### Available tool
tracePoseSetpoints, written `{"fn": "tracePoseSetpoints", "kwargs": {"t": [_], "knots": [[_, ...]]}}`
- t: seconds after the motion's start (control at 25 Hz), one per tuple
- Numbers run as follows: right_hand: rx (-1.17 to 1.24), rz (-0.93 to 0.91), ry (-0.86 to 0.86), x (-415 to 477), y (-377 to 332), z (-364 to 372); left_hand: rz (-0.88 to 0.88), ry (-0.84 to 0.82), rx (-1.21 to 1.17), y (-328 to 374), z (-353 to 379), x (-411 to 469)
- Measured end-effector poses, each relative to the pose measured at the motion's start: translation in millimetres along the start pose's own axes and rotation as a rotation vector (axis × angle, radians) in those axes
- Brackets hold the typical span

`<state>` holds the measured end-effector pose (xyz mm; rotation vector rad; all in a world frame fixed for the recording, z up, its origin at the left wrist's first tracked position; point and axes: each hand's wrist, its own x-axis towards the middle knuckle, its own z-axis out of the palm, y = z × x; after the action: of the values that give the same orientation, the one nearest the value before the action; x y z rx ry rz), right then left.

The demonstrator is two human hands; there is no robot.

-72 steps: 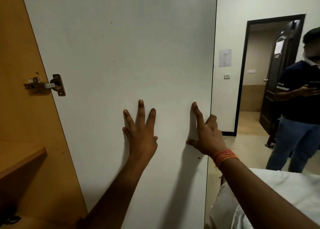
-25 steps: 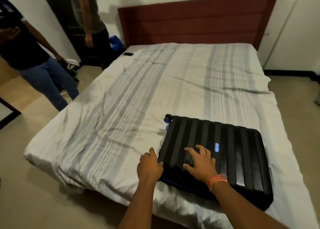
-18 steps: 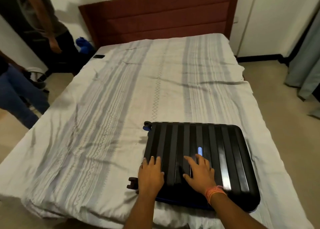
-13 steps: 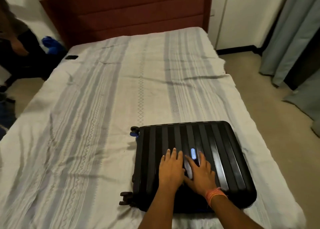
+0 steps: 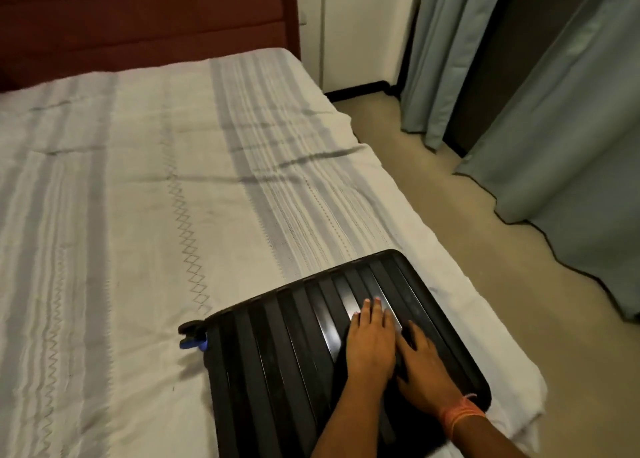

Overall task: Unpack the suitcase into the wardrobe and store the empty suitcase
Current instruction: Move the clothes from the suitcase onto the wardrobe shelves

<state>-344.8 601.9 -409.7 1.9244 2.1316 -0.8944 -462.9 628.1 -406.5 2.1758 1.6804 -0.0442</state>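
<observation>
The black ribbed hard-shell suitcase (image 5: pixel 311 346), lid shut, is seen at the near right corner of the white striped bed (image 5: pixel 138 197). Left hand (image 5: pixel 371 343) & right hand (image 5: pixel 424 371) have been slid together at its right part, laid flat, gripping nothing. Unpacking not yet begun; opening probably next.

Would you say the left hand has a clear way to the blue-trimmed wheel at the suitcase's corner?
Probably yes: the left hand lies flat on the suitcase, and only bare ribbed shell separates it from the wheel.

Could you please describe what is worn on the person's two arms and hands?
Both forearms are bare, with no sleeves in view. The right hand has a bundle of orange thread bands round its wrist; the left hand wears nothing visible.
</observation>
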Motion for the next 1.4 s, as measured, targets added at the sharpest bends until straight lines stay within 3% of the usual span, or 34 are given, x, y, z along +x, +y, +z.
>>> {"fn": "tracePoseSetpoints", "kwargs": {"t": [0.12, 0.28, 0.48, 0.64, 0.76, 0.88, 0.96, 1.08, 1.24, 1.4], "knots": [[0.052, 0.093, 0.115, 17, 21, -11, -0.005, -0.080, 0.001, 9, 9, 25], [0.125, 0.152, 0.180, 57, 57, -28, -0.015, 0.021, 0.071, 8, 22, 68], [0.289, 0.076, 0.064, 115, 90, -34, -0.023, 0.065, 0.068, 18, 29, 135], [0.549, -0.014, 0.045, 149, 95, -38, -0.240, 0.074, 0.003, 4, 23, 162], [0.740, 0.055, 0.057, 181, 96, -42, -0.461, -0.002, -0.007, -22, 20, 174], [0.889, 0.151, -0.112, 226, 98, -49, -0.417, 0.050, 0.025, -38, 16, 177], [0.802, 0.119, -0.353, 262, 94, -60, -0.378, 0.025, -0.037, -44, 13, 183], [0.464, -0.033, -0.649, 309, 72, -80, -0.383, -0.078, -0.111, -50, 11, 200], [0.029, -0.163, -0.706, 343, 38, -82, -0.349, 0.007, -0.079, -47, 12, 202], [-0.105, -0.277, -0.743, 362, 42, -75, -0.358, 0.049, -0.031, -36, 14, 187]]}}
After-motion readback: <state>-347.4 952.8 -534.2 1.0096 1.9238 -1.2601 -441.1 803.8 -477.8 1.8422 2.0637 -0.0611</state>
